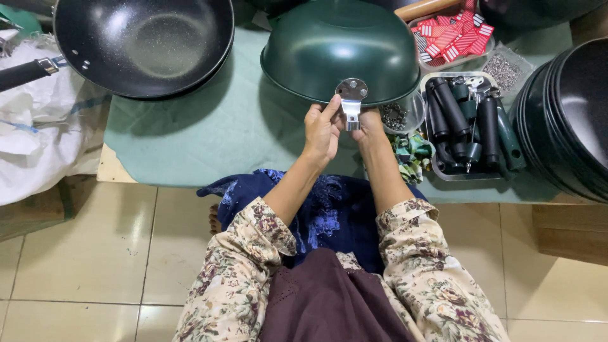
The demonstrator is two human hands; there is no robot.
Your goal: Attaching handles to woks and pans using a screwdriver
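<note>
white woven sacking point(31, 126) fills the far left, beside the green cloth-covered tabletop point(209, 133). one black non-stick wok with a dark handle point(144, 44) sits at the tabletop's back left corner, right way up. near the middle of the back edge lies one dark green enamelled wok turned bottom-up point(340, 47), its rim toward the person. against that rim, at its near point, stands one small silver metal handle bracket point(351, 101), with its round end on the wok and its narrow end pointing down toward the front edge.

left hand point(321, 130) comes up from the front edge with the forearm almost straight, fingers curled and thumb raised, pinching the left side of the bracket's lower end. right hand point(369, 125) sits just beside it, touching the bracket from the right, its fingers closed on the same piece; most of them are hidden behind the bracket. both sleeves are cream with a floral print.

right of the hands, one clear bowl of small metal parts point(399, 116) rests under the green wok's rim. further right, one metal tray point(443, 171) holds several black and green handles; the count is unclear. behind it lie red and white tags point(457, 35) and one clear bag of screws point(503, 69). at the right edge stands one stack of black pans point(567, 120).
</note>
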